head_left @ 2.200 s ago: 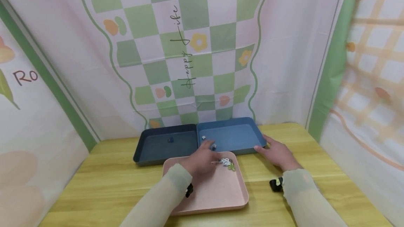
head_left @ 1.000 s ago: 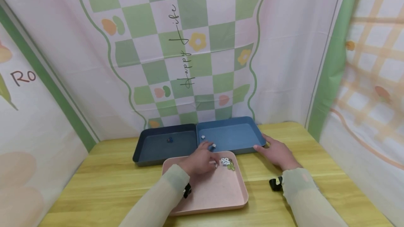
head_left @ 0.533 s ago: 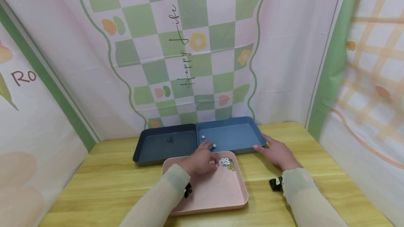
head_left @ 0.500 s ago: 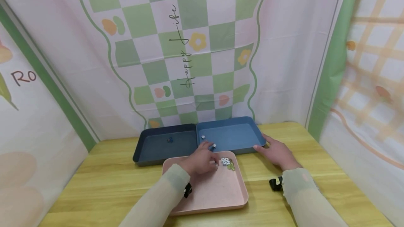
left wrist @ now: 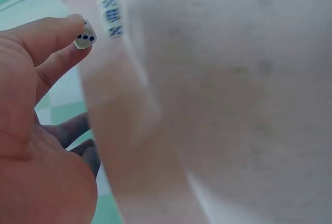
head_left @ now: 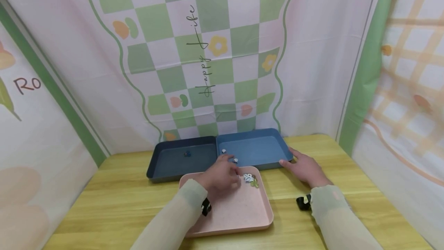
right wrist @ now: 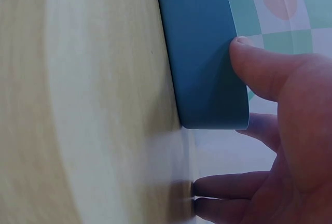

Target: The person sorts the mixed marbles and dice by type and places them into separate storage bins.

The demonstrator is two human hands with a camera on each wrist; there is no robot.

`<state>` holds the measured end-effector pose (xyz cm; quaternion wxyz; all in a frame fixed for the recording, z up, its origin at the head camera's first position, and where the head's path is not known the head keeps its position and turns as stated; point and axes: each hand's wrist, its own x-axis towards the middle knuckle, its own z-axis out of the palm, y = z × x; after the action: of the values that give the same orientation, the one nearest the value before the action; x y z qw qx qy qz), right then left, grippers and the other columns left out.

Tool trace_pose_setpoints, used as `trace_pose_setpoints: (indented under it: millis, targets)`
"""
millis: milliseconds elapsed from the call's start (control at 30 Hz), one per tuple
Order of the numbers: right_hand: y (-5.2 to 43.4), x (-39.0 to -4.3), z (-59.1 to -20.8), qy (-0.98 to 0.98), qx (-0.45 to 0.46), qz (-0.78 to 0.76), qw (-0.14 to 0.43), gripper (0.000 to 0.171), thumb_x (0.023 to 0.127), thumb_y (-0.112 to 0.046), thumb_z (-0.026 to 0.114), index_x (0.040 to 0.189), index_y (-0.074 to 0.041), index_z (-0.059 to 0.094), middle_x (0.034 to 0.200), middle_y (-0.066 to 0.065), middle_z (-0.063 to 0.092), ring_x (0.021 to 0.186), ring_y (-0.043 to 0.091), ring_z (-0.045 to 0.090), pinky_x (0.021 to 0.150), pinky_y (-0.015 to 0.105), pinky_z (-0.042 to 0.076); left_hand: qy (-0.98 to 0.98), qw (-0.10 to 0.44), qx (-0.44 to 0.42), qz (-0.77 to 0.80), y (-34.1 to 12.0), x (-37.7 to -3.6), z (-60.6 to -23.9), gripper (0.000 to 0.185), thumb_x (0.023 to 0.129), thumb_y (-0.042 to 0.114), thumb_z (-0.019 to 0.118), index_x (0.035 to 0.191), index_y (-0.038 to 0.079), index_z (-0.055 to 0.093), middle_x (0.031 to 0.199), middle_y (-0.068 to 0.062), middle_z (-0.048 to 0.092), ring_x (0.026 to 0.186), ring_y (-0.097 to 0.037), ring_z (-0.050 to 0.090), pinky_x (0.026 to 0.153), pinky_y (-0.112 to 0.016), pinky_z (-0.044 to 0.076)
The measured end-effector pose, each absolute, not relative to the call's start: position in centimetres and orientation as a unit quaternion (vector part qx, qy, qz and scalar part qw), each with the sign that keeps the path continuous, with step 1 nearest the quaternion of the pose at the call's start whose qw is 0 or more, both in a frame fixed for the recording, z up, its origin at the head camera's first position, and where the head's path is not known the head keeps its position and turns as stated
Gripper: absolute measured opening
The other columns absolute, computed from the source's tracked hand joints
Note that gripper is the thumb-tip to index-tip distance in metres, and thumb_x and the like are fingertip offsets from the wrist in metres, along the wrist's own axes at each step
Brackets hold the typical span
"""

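My left hand (head_left: 233,176) hovers over the far end of the pink tray (head_left: 243,215). It pinches a small white die (left wrist: 84,35) with dark pips between thumb and forefinger. Just right of it lies a cluster of white dice (head_left: 248,178) with a green piece (head_left: 255,184). My right hand (head_left: 299,164) rests on the table at the right corner of the light blue tray (head_left: 263,149), its thumb (right wrist: 259,68) against the tray's outer wall (right wrist: 207,73).
A dark blue tray (head_left: 173,163) with one blue die (head_left: 187,153) adjoins the light blue tray, which holds two white dice (head_left: 224,151). All stand on a wooden table (head_left: 114,200) closed in by patterned cloth walls. A black strap shows at each wrist.
Hardly anything: my left hand has stayed at the dice cluster with only slight finger movement. The right hand and the trays have not moved.
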<state>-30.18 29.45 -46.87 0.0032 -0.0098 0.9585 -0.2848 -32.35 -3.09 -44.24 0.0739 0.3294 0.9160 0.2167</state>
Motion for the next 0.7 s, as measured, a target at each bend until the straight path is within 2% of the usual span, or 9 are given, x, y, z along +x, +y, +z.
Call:
trace_pose_setpoints:
  millis: [100,300,433,700]
  targets:
    - [29.4,-30.1,-46.8,0.959,-0.009,-0.284,0.003,0.098,0.093,-0.07,0.049,0.156,0.002,0.025,0.146,0.036,0.037,0.13,0.058,0.035,0.102,0.069,0.03,0.914,0.051,0.31,0.255,-3.3,-32.9,-43.6,0.008,0.096,0.024,0.068,0.099,0.021,0.075,0.155,-0.016,0.034,0.147,-0.037,0.016,0.113,-0.055,0.024]
    - [29.4,-30.1,-46.8,0.959,-0.008,-0.284,0.003,0.096,0.094,-0.068,0.05,0.156,0.002,0.025,0.146,0.036,0.037,0.129,0.058,0.035,0.101,0.069,0.03,0.916,-0.024,0.229,0.329,-3.3,-34.0,-42.5,0.011,0.099,0.026,0.066,0.106,0.02,0.072,0.158,-0.014,0.026,0.148,-0.034,0.013,0.11,-0.053,0.032]
    - [29.5,-30.1,-46.7,0.959,-0.008,-0.285,0.003,0.093,0.096,-0.064,0.051,0.156,0.002,0.024,0.146,0.036,0.037,0.129,0.058,0.035,0.101,0.069,0.03,0.915,-0.069,0.192,0.349,-3.1,-34.6,-42.2,0.014,0.098,0.024,0.067,0.11,0.018,0.072,0.157,-0.013,0.028,0.146,-0.035,0.019,0.107,-0.051,0.037]
    - [29.4,-29.8,-46.6,0.958,-0.007,-0.287,0.005,0.1,0.092,-0.072,0.047,0.156,0.001,0.024,0.147,0.036,0.036,0.13,0.058,0.034,0.102,0.069,0.029,0.915,-0.058,0.164,0.364,-2.8,-35.2,-42.2,0.017,0.098,0.023,0.067,0.114,0.019,0.073,0.157,-0.014,0.029,0.145,-0.035,0.021,0.105,-0.05,0.039]
